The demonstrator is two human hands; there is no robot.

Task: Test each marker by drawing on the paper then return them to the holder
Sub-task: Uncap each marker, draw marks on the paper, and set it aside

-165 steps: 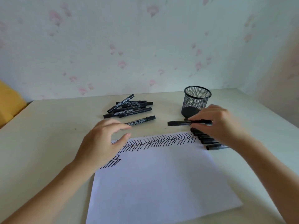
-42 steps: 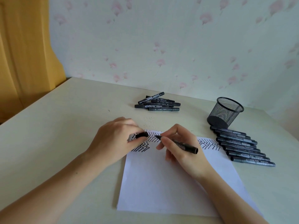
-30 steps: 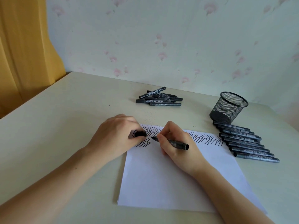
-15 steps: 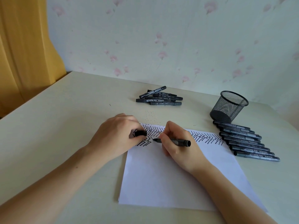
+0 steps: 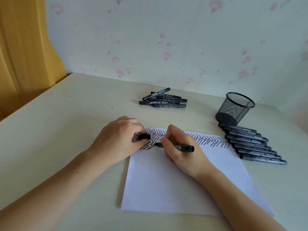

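Marker (image 5: 175, 146) pinched in right hand (image 5: 181, 147), lying sideways, tip pointing left toward cap (image 5: 144, 136) gripped in left hand (image 5: 120, 139).

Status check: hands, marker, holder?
Right hand grips marker, tip on paper. Left hand pinches cap. Holder empty, path unobstructed.
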